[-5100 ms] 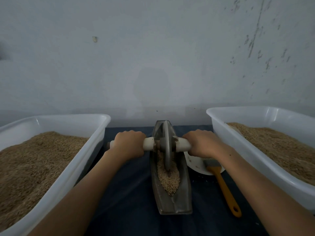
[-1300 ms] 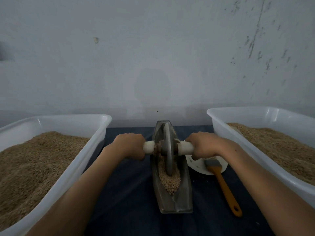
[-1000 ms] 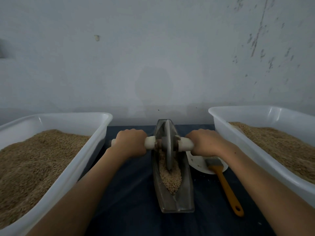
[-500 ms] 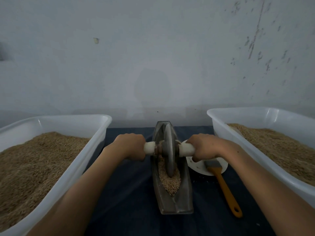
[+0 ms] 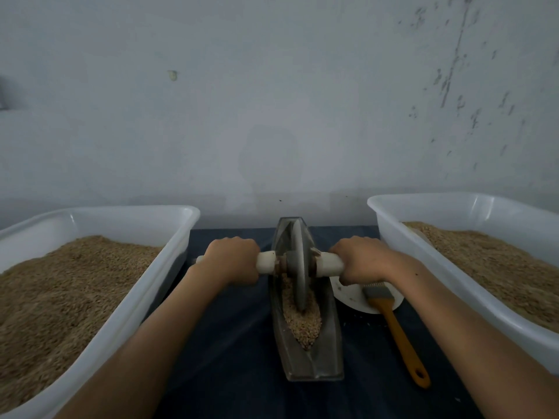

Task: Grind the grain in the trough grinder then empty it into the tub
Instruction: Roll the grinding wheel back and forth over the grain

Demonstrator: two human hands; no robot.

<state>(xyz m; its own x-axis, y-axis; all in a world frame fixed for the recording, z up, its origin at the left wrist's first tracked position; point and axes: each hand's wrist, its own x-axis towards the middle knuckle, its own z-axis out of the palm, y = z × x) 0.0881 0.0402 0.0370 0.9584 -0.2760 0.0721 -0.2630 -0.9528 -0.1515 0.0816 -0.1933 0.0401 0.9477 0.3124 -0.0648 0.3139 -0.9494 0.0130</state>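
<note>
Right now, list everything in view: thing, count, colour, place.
trough grinder: one, grey metal, centre of cloth
grinding wheel: one, grey, standing in the trough
wheel handle: one, white, through the wheel
grain: tan, in the trough
tubs: two, white, left and right, holding tan grain
brush: one, orange handle, right of the trough
plate: one, white, under the brush
cloth: dark blue, underneath
hands: two, gripping the handle ends

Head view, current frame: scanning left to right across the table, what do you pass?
Left tub of grain → left hand on the roller handle → trough grinder with its wheel → right hand on the other handle → orange-handled brush → right tub of grain.
</note>
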